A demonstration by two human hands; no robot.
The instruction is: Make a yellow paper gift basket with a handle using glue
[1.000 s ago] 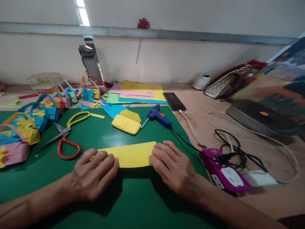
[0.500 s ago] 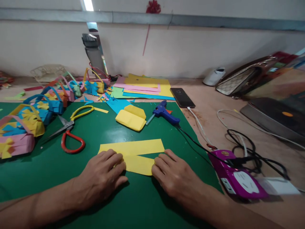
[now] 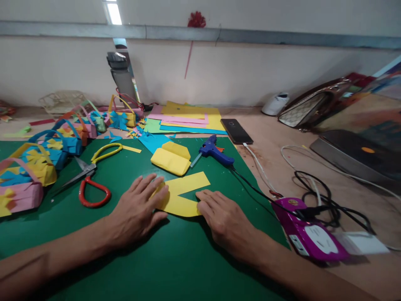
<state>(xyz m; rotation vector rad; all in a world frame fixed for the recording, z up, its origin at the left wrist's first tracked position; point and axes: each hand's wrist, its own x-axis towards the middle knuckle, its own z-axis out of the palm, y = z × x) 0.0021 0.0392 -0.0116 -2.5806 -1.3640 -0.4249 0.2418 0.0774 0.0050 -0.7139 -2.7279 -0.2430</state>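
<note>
Two arms of yellow paper, an upper strip (image 3: 189,182) and a lower strip (image 3: 181,206), spread in a V on the green mat (image 3: 150,261). They meet under my left hand (image 3: 140,200), which lies flat over them with fingers stretched out; whether they are one folded piece is hidden. My right hand (image 3: 221,215) pinches the right end of the lower strip, its fingers closed together. Just beyond lies a folded yellow paper piece with a raised flap (image 3: 171,160), beside a blue glue gun (image 3: 216,151). Open scissors (image 3: 89,168) rest left of my left hand.
Several small paper baskets (image 3: 46,163) line the left side. Coloured sheets (image 3: 191,117) are stacked at the back, near a phone (image 3: 236,131) and a bottle (image 3: 122,77). On the right are a purple power box (image 3: 300,221), tangled cables (image 3: 327,188) and a bag (image 3: 308,108).
The yellow strips have swung and shifted away from me, widening the V. My left hand has gone from curled fingers to lying flat; my right hand still grips the lower strip's end.
</note>
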